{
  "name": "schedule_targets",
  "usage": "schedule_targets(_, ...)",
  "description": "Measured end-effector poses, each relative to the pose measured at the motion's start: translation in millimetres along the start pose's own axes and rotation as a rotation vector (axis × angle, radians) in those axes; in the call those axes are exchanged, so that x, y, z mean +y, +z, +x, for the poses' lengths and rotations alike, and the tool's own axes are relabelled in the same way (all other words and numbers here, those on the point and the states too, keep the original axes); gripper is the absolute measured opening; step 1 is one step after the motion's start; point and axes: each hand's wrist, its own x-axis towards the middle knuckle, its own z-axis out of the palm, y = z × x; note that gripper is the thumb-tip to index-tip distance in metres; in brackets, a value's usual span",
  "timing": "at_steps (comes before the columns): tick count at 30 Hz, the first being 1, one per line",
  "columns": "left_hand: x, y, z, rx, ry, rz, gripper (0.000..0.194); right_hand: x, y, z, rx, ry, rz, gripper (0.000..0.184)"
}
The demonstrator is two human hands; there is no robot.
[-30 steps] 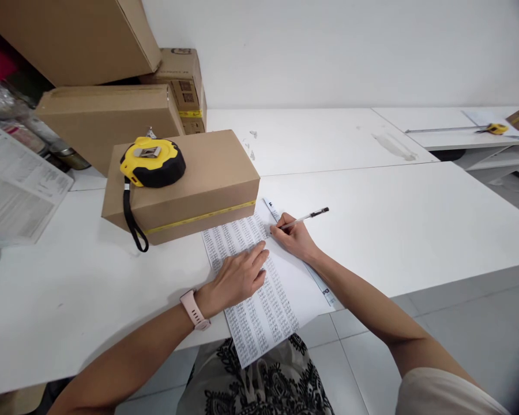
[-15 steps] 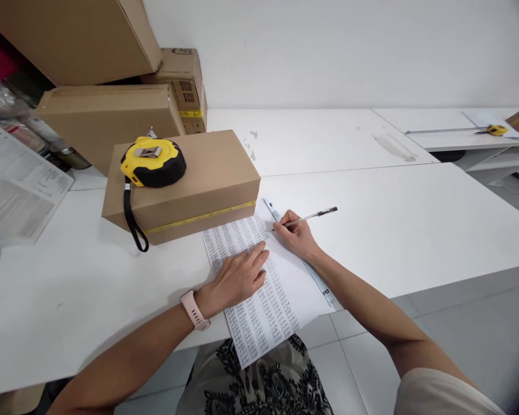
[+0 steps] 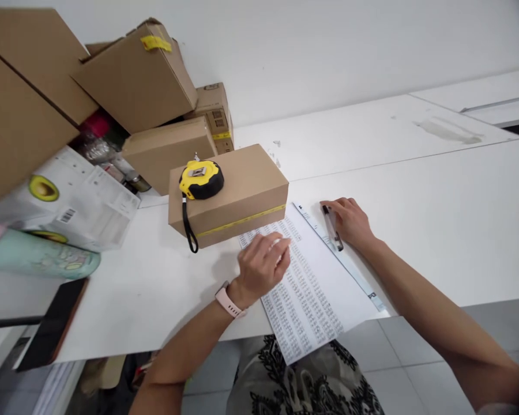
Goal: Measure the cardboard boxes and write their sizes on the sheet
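A sheet with dense columns of small dark handwriting lies on the table, its lower corner past the front edge. Under it, a pale blue printed pad shows along the right side. My left hand, wearing a pink-strapped watch, hovers above the sheet with loosely bent fingers and holds nothing. At the pad's right edge, my right hand has its fingertips at the upper end of a clear pen with black ends. The thumb is mostly hidden.
A cardboard box stands behind the sheet, bearing a yellow and black tape measure. More cartons are stacked back left. An avocado-printed package, a mint bottle and a dark flat object lie left.
My right hand has moved right from the writing, and the pen has swung to point toward me. My left hand has lifted from the sheet. The view has turned left.
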Motion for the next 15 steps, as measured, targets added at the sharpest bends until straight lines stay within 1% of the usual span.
schedule_targets(2,-18.1,-22.4,16.1,0.253,-0.03,0.102,0.021,1.8,1.0,-1.2,0.011,-0.004,-0.01,0.051)
schedule_targets(3,-28.6,-34.4,25.3,0.351,-0.069,0.163,0.023,2.2,1.1,-1.6,0.02,-0.001,0.001,0.052)
schedule_targets(4,-39.4,-45.8,34.8,0.393,-0.132,0.22,0.026,2.4,1.0,-1.8,0.03,0.004,0.012,0.052)
schedule_targets(5,-49.9,-56.2,44.2,0.387,-0.214,0.259,0.033,2.4,0.7,-1.9,0.04,0.014,0.018,0.051)
schedule_targets(6,-59.6,-65.1,53.1,0.347,-0.304,0.277,0.043,2.2,0.5,-1.8,0.048,0.025,0.02,0.049)
schedule_targets(8,-75.3,-77.3,68.7,0.213,-0.499,0.257,0.069,1.5,0.2,-1.5,0.061,0.044,0.021,0.046)
schedule_targets(10,-85.5,-82.3,80.2,0.091,-0.671,0.201,0.089,0.5,0.5,-1.4,0.068,0.05,0.033,0.043)
schedule_targets(11,-89.1,-82.7,84.3,0.05,-0.743,0.174,0.096,0.1,0.9,-1.3,0.071,0.052,0.043,0.042)
schedule_targets(13,-94.5,-80.2,89.1,0.002,-0.848,0.13,0.102,-0.4,2.2,-0.9,0.078,0.056,0.067,0.041)
schedule_targets(15,-99.1,-75.3,90.2,0.0,-0.891,0.113,0.101,-0.1,3.8,-0.2,0.084,0.059,0.087,0.04)
